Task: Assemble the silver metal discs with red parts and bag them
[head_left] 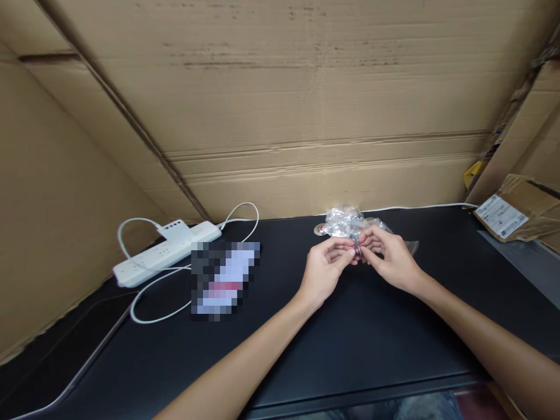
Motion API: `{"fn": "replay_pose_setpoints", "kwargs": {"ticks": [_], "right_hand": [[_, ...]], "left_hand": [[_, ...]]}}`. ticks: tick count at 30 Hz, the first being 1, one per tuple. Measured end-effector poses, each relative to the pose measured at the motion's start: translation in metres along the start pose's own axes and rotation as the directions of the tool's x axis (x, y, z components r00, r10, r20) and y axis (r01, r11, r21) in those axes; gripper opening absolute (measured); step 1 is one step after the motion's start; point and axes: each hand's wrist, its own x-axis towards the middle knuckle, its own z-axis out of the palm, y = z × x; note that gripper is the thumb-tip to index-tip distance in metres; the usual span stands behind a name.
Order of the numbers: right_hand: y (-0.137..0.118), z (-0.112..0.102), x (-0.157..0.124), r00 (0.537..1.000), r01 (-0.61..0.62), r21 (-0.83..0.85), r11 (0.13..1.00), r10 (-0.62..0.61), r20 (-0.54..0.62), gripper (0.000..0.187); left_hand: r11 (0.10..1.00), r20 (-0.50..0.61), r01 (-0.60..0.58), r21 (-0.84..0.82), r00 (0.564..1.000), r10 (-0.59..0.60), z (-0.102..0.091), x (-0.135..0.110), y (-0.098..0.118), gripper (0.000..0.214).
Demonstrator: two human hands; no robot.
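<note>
My left hand (326, 269) and my right hand (391, 258) meet above the black table (376, 338), fingertips pinched together on a small metal ring-like part (358, 249). Both hands are closed in a pinch around it; the part is too small to name with certainty. Just behind the hands lies a crinkled clear plastic bag (345, 221) holding several small shiny pieces. A small round disc (319, 229) with red marking sits beside the bag on its left.
A white power strip (164, 254) with looping white cable (151, 303) lies at the left. A blurred-out flat object (225, 280) rests beside it. Cardboard walls (280, 116) surround the table; a folded cardboard package with a label (510, 213) sits at the right.
</note>
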Motion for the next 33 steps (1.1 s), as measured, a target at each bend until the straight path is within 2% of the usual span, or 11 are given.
{"fn": "replay_pose_setpoints", "kwargs": {"ticks": [2,4,8,16,20,22,25,28,30,33], "right_hand": [[0.0,0.0,-0.001,1.0,0.023,0.007,1.0,-0.023,-0.005,0.01],[-0.001,-0.001,0.0,0.999,-0.038,0.097,0.995,0.039,0.001,0.012],[-0.005,-0.005,0.003,0.978,-0.203,0.235,0.951,0.185,0.097,0.017],[-0.013,-0.005,0.002,0.945,-0.324,0.334,0.885,0.286,0.158,0.027],[-0.007,-0.003,0.0,0.96,-0.278,0.305,0.911,0.253,0.12,0.053],[-0.002,0.0,-0.001,0.972,-0.229,0.261,0.938,0.206,0.114,0.059],[0.002,0.005,-0.002,0.987,-0.153,0.205,0.967,0.137,0.088,0.046],[0.004,0.005,0.0,0.991,-0.134,0.222,0.966,0.127,0.046,0.033],[0.004,0.003,0.001,0.989,-0.146,0.265,0.953,0.136,0.059,0.039],[0.001,0.001,0.001,0.982,-0.163,0.312,0.936,0.122,0.145,0.047]], "left_hand": [[1.0,0.013,-0.01,0.01,1.0,0.01,0.0,-0.001,0.0,0.02],[0.999,0.006,-0.025,0.032,1.0,0.025,0.001,-0.002,0.0,0.02],[0.993,-0.004,-0.074,0.091,0.997,0.075,0.003,-0.005,0.001,0.015],[0.984,-0.004,-0.099,0.149,0.995,0.101,0.0,-0.002,-0.002,0.013],[0.974,-0.028,-0.112,0.199,0.992,0.12,-0.003,0.0,0.0,0.011],[0.97,-0.018,-0.136,0.204,0.99,0.143,-0.003,0.0,0.0,0.008],[0.971,0.011,-0.151,0.184,0.988,0.152,-0.002,0.0,-0.001,0.005],[0.986,0.043,-0.113,0.125,0.993,0.108,-0.002,0.001,-0.001,0.009],[0.989,0.063,-0.107,0.102,0.993,0.101,-0.002,0.001,0.001,0.01],[0.988,0.099,-0.122,0.098,0.989,0.112,0.001,0.0,0.005,0.01]]}}
